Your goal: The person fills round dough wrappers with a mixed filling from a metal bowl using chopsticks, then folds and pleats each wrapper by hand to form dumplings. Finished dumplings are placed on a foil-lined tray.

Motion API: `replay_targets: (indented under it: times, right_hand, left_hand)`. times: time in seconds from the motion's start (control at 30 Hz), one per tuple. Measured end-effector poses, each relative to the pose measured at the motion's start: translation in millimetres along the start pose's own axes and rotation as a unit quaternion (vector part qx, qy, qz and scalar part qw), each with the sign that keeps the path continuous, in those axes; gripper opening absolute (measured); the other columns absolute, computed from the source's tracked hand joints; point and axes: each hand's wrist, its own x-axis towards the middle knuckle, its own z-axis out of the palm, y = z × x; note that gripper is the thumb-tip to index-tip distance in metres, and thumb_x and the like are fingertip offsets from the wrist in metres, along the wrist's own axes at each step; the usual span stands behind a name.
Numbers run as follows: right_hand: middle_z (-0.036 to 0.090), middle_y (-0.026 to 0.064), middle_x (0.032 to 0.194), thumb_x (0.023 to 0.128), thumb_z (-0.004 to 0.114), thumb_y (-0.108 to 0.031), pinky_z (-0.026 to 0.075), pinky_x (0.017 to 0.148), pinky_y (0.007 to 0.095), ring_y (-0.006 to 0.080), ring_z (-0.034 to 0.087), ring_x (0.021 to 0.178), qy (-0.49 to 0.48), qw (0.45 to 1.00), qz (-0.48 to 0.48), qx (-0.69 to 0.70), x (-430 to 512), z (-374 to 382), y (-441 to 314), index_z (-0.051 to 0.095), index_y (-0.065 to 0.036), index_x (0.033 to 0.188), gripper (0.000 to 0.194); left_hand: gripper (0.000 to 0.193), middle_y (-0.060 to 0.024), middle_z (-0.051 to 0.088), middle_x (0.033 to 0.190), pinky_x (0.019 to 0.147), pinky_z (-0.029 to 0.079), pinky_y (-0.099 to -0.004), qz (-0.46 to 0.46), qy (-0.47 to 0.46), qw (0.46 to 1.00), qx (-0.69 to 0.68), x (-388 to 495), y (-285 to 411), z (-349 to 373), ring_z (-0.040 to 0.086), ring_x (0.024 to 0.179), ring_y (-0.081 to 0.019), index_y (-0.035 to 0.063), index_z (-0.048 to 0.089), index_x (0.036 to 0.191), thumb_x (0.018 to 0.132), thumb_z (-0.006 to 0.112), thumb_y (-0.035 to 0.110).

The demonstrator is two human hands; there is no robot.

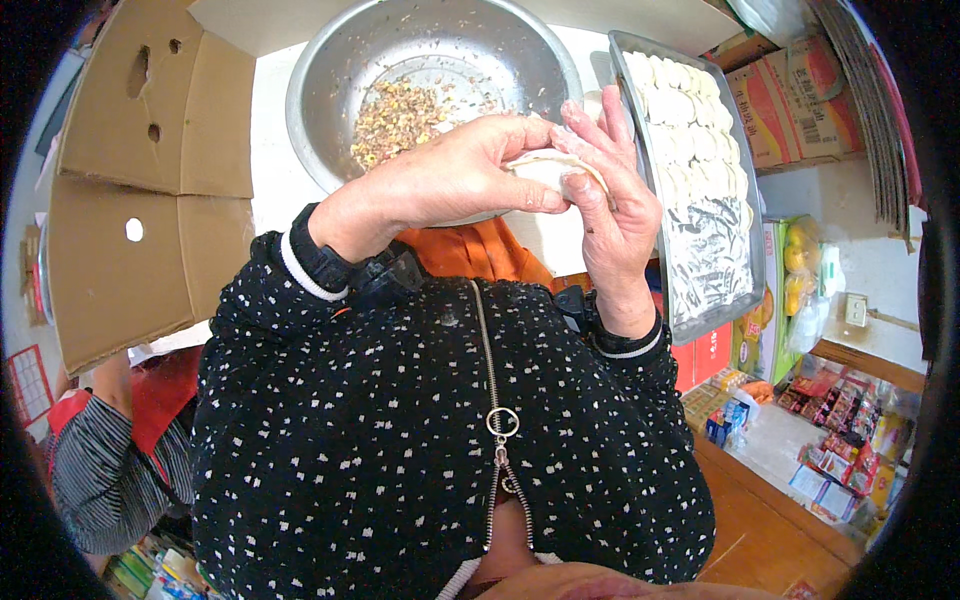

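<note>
Between my two hands is a folded dumpling (pixel 553 169) with a pale dough skin. My left hand (pixel 442 169) pinches it from the left with thumb and fingers. From the right, the thumb and fingers of my right hand (pixel 619 199) press along its edge; flour whitens those fingers. Just beyond my hands stands a large metal bowl (pixel 319 142). Minced filling (pixel 397 120) with yellow and green bits lies in its bottom left part. To the right of my right hand, a metal tray (pixel 757 277) holds rows of dumplings (pixel 686 112) at its far end. Flour covers its near part.
Cardboard panels (pixel 120 255) stand along the left side. Behind the tray is a printed cardboard box (pixel 795 105). Another person's striped sleeve (pixel 105 472) shows at the lower left. Packaged goods (pixel 840 450) lie at the lower right, past a wooden surface (pixel 765 510).
</note>
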Motion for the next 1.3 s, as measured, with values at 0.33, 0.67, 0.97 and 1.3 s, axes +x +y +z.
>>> replay_targets:
  times: [0.33,0.67,0.97,1.3]
  right_hand:
    - [0.063,0.0144,0.124,0.086,0.063,-0.009,0.029,0.112,0.046,0.036,0.034,0.139,0.041,0.996,0.03,0.068,7.8,11.1,-17.7,0.069,-0.006,0.114,0.028]
    - [0.058,0.0155,0.13,0.085,0.066,-0.012,0.037,0.107,0.0402,0.0312,0.047,0.129,-0.001,0.981,0.149,0.124,-3.4,13.0,-7.5,0.063,-0.004,0.121,0.038]
    - [0.055,0.0158,0.131,0.082,0.07,-0.016,0.042,0.103,0.0376,0.0261,0.053,0.122,0.002,0.965,0.245,0.097,-40.1,2.9,-12.7,0.052,-0.002,0.133,0.056]
    - [0.058,0.0113,0.122,0.092,0.062,-0.017,0.052,0.086,0.0306,0.0169,0.062,0.099,0.052,0.826,0.362,0.429,-69.8,-34.9,11.1,0.038,0.0,0.142,0.058]
  left_hand:
    - [0.046,-0.0117,0.063,0.116,0.095,0.044,-0.0304,0.007,0.019,1.0,0.022,-2.4,-5.7,-4.9,0.058,0.107,-0.0165,-0.0034,0.055,0.125,0.087,0.068,0.019]
    - [0.044,-0.0064,0.061,0.119,0.097,0.044,-0.0301,-0.043,-0.035,0.998,-0.039,-3.8,-14.0,-18.7,0.056,0.109,-0.0132,-0.0009,0.053,0.127,0.087,0.067,0.013]
    - [0.049,-0.011,0.06,0.122,0.101,0.043,-0.0319,-0.077,-0.117,0.976,0.166,12.5,-12.8,-10.5,0.055,0.115,-0.0179,-0.0023,0.05,0.13,0.084,0.064,0.008]
    - [0.049,-0.0147,0.06,0.126,0.09,0.051,-0.0326,-0.177,-0.148,0.899,0.372,68.5,16.4,36.2,0.066,0.101,-0.0238,0.0012,0.049,0.133,0.086,0.065,0.009]
